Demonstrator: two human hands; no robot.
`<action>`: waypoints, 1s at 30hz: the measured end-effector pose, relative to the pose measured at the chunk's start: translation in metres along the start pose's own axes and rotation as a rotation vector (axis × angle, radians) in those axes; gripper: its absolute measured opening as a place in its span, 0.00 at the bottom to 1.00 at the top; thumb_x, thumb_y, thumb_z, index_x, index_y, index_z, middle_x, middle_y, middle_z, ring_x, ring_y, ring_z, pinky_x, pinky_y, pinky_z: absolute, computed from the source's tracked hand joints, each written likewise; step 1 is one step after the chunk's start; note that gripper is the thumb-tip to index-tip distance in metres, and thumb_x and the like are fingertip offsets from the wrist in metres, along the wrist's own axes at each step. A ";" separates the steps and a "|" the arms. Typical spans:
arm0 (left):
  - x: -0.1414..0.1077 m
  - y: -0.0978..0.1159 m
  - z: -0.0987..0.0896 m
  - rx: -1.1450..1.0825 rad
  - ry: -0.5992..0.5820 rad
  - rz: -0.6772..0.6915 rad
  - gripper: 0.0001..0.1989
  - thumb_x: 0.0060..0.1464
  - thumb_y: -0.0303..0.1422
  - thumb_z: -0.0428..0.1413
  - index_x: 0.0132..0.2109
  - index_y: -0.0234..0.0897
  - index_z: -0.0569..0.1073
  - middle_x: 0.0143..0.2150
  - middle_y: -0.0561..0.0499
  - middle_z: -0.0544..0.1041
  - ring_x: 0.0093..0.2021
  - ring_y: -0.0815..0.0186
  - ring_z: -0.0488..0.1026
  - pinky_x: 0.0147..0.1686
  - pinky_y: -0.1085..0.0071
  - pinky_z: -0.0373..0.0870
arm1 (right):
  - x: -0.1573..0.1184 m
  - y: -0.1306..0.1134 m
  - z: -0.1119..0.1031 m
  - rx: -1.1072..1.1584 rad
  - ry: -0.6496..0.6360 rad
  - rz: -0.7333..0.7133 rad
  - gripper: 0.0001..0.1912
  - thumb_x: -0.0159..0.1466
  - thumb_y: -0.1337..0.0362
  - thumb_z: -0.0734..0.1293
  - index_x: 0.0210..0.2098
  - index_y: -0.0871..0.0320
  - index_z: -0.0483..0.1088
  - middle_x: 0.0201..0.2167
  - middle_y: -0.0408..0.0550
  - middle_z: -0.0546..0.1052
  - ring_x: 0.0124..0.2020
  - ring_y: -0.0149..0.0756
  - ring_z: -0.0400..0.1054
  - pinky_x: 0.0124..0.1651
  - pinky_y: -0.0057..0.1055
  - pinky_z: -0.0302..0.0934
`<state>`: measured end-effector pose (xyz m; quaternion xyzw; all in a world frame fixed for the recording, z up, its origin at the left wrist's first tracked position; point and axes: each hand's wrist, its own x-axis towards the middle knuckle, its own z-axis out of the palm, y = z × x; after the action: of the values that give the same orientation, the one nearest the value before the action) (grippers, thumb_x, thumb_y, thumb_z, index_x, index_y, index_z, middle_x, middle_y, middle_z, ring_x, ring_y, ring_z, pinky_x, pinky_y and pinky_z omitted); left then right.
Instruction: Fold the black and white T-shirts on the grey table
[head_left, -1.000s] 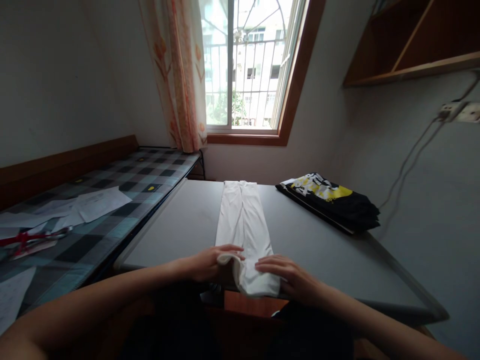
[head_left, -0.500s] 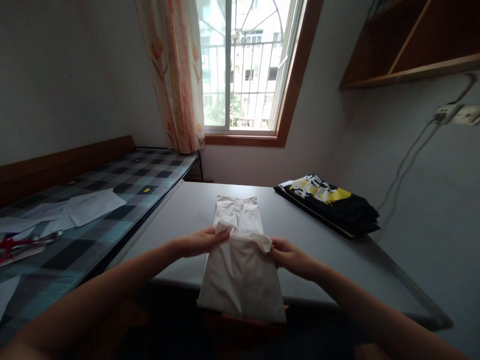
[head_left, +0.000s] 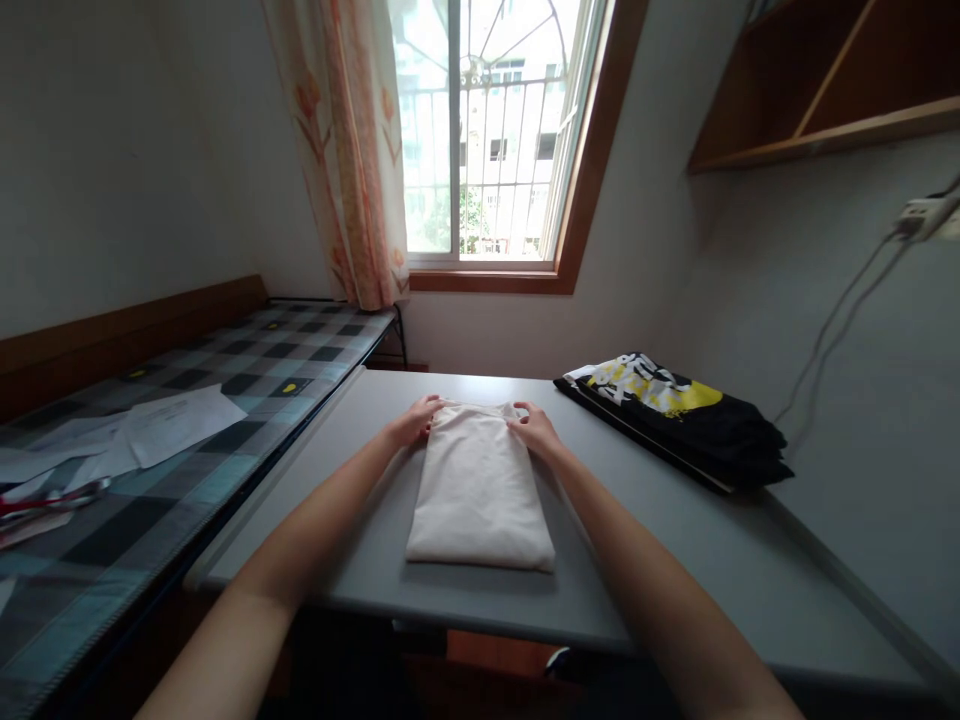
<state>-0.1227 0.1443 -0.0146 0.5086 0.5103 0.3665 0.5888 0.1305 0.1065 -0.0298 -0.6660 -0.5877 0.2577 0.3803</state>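
A white shirt (head_left: 482, 490) lies folded into a flat rectangle on the grey table (head_left: 622, 540). Its near edge is smooth and straight, while a little loose cloth shows along the far edge. My left hand (head_left: 416, 420) grips the far left corner, its fingers bent over the cloth. At the far right corner my right hand (head_left: 534, 430) pinches the fabric between thumb and fingers. Some fingertips are hidden by the cloth and by the hands themselves.
On the table's right lies a stack of folded black clothing (head_left: 675, 420) with white and yellow print. To the left is a bed (head_left: 300, 350) with a checked cover and papers (head_left: 180, 425). A wall shelf (head_left: 825, 140) hangs at upper right, with cables (head_left: 840, 300) below.
My hands have moved away from me to the table's far side, carrying the shirt's near half over. The shirt is now shorter and no longer hangs past the front edge.
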 end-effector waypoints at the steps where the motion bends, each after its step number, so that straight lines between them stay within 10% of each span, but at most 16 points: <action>1: -0.001 -0.002 -0.003 0.049 0.003 0.021 0.26 0.49 0.33 0.60 0.55 0.38 0.67 0.26 0.57 0.71 0.21 0.74 0.66 0.20 0.79 0.60 | 0.000 0.003 0.001 -0.033 0.013 -0.035 0.28 0.53 0.69 0.67 0.54 0.60 0.70 0.33 0.48 0.78 0.30 0.34 0.71 0.34 0.27 0.64; 8: 0.011 -0.002 -0.003 0.324 0.080 0.463 0.07 0.48 0.28 0.56 0.35 0.35 0.78 0.40 0.47 0.79 0.42 0.62 0.74 0.45 0.69 0.71 | 0.004 0.005 0.003 -0.047 0.083 -0.261 0.15 0.61 0.68 0.60 0.40 0.58 0.78 0.42 0.51 0.79 0.43 0.38 0.72 0.50 0.34 0.63; 23: 0.046 -0.033 -0.005 0.172 0.408 0.460 0.15 0.46 0.29 0.61 0.44 0.33 0.76 0.36 0.46 0.78 0.39 0.61 0.76 0.41 0.68 0.71 | 0.000 0.018 0.022 -0.309 0.238 -0.282 0.18 0.66 0.67 0.57 0.46 0.55 0.76 0.42 0.53 0.74 0.37 0.37 0.71 0.43 0.30 0.65; 30: 0.033 -0.021 0.003 0.457 0.569 0.474 0.18 0.49 0.25 0.57 0.49 0.32 0.73 0.44 0.41 0.74 0.42 0.59 0.74 0.46 0.64 0.70 | -0.016 0.002 0.017 -0.534 0.281 -0.225 0.19 0.68 0.67 0.55 0.50 0.56 0.73 0.54 0.58 0.67 0.45 0.45 0.68 0.47 0.41 0.63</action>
<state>-0.1149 0.1702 -0.0428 0.6077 0.5893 0.4947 0.1968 0.1155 0.0943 -0.0423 -0.7021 -0.6463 -0.0439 0.2955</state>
